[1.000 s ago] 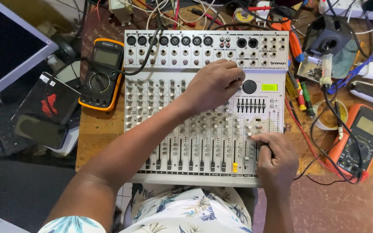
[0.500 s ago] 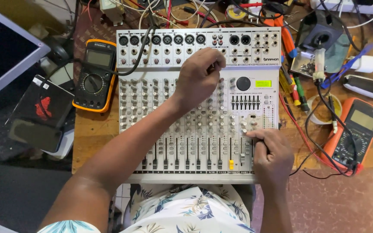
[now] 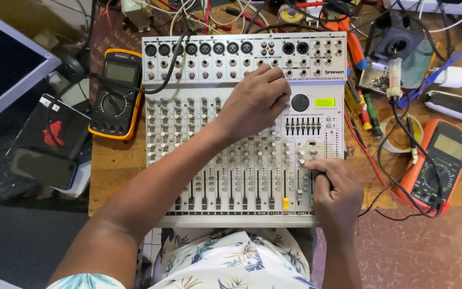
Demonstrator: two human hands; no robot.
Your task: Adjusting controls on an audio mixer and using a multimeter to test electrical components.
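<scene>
Across the middle of the worktop sits the grey audio mixer (image 3: 244, 128), its front edge reaching the near edge by your lap. Your left hand (image 3: 255, 101) lies curled over the knobs in its upper middle; whether the fingers pinch one, you cannot tell from above. Your right hand (image 3: 338, 190) rests at the mixer's lower right corner, fingertips pinched on a small knob beside the faders. A yellow multimeter (image 3: 115, 93) lies just left, an orange multimeter (image 3: 442, 160) right.
</scene>
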